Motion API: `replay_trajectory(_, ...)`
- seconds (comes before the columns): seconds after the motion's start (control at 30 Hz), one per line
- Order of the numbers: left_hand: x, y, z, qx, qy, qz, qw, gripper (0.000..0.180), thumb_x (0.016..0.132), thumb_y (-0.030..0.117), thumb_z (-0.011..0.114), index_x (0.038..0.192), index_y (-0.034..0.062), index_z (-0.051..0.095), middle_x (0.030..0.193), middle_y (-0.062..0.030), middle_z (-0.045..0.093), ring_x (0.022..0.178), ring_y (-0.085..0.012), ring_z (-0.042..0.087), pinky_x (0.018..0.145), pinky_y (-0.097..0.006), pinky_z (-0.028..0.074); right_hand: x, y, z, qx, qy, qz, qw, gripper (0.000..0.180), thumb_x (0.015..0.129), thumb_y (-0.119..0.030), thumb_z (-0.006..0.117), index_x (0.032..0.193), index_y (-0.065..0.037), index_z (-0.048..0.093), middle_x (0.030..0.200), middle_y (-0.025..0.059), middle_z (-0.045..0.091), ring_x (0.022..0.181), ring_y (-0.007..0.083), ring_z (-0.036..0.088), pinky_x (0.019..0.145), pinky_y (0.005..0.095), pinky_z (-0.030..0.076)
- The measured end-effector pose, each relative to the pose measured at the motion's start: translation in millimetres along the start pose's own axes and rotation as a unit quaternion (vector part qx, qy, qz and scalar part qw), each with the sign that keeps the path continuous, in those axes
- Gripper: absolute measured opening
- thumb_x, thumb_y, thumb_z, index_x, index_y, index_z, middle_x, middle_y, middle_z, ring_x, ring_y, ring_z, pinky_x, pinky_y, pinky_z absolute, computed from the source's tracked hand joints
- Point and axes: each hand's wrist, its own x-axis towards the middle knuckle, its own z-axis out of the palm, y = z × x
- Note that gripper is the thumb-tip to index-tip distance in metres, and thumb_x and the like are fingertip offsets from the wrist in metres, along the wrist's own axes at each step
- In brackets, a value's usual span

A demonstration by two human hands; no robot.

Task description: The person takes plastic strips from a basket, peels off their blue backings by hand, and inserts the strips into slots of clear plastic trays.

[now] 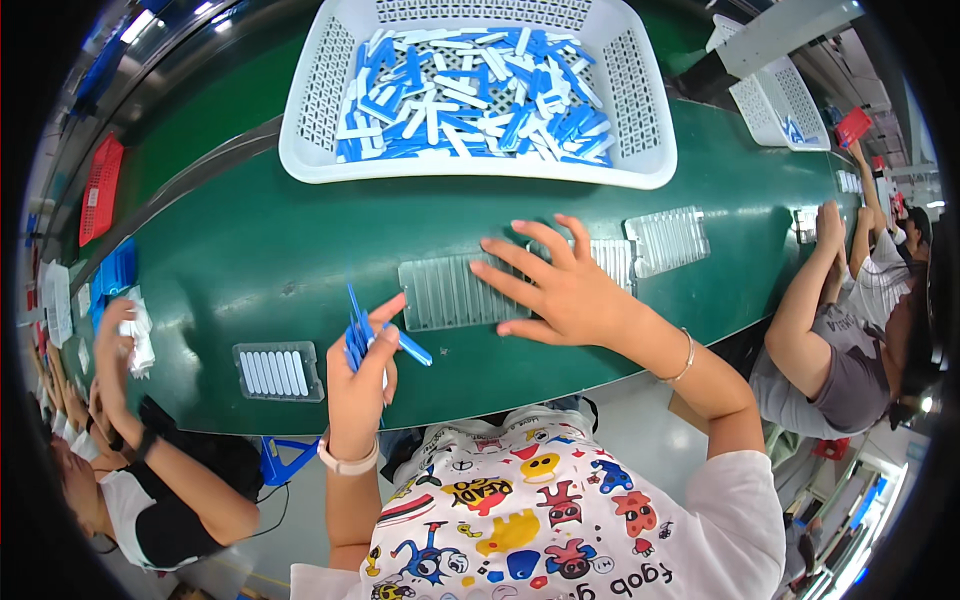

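Observation:
My left hand (362, 385) is closed round a small bunch of slim blue plastic strips (357, 335) that fan out between the fingers. Its fingertips are beside the left edge of a clear slotted tray (440, 295), whose grooves look bare where they show. Over that tray's right end my right hand (575, 295) is spread, fingers apart, with nothing in it; whether it touches the tray I cannot tell. Partly behind this hand sits a second clear tray (615, 262), and a third clear tray (670, 242) adjoins it on the right.
A white basket (480, 172) of blue and white strips stands at the far side of the green table (250, 240). A clear tray with white strips (280, 372) lies to the left. Co-workers sit on both sides; a second white basket (775, 105) is far right.

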Motion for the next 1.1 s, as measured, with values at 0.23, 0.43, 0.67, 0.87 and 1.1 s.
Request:
replay_trajectory(0.23,-7,0,-2,0.034,-0.009,-0.017,0.999,0.014,0.089,0.014,0.055,0.088,-0.0004,0.056,0.115,-0.0282,0.06,0.035,-0.0052,0.037,0.035,-0.02,0.027,-89,70,-48,-0.055,0.012,0.222,0.973,0.069,0.078,-0.057,0.059,0.131,-0.014,0.051,0.134,0.0077,0.046,0.128,0.0333,0.034,0.105,0.0529,0.02)
replay_trajectory(0.43,-7,3,-6,0.082,-0.011,0.002,0.997,0.032,0.091,0.016,0.058,0.115,-0.0043,0.061,0.049,0.0066,0.039,0.038,-0.0002,0.031,0.037,-0.02,0.022,-91,34,-33,-0.047,-0.017,0.195,0.98,0.065,0.077,-0.055,0.061,0.13,-0.017,0.053,0.136,0.0087,0.045,0.127,0.0345,0.036,0.107,0.0556,0.02)
replay_trajectory(0.67,-32,-11,-20,-0.014,-0.006,-0.028,0.999,0.016,0.09,0.012,0.057,0.081,-0.001,0.058,0.098,-0.015,0.065,0.04,-0.002,0.04,0.037,-0.019,0.028,-87,6,-40,-0.084,-0.002,0.201,0.976,0.053,0.077,-0.039,0.067,0.122,-0.015,0.059,0.135,0.0091,0.047,0.125,0.0342,0.038,0.107,0.0535,0.017)
replay_trajectory(0.87,-54,-11,-13,-0.166,-0.005,0.031,0.986,0.016,0.09,0.014,0.056,0.083,0.0001,0.056,0.075,-0.0127,0.06,0.039,-0.0089,0.043,0.039,-0.023,0.031,-27,-83,-9,0.271,0.186,0.087,0.941,0.028,0.071,-0.003,0.072,0.098,-0.006,0.066,0.107,0.0083,0.062,0.093,0.0258,0.058,0.079,0.0364,0.047)
replay_trajectory(1.1,-56,-14,-10,-0.174,-0.051,0.068,0.981,0.016,0.091,0.015,0.056,0.083,0.0007,0.055,0.059,-0.0032,0.051,0.042,-0.0071,0.042,0.039,-0.023,0.028,-4,-139,2,0.639,0.154,0.169,0.735,0.025,0.078,-0.001,0.07,0.103,-0.001,0.066,0.094,0.0089,0.065,0.079,0.0162,0.06,0.066,0.0271,0.047)
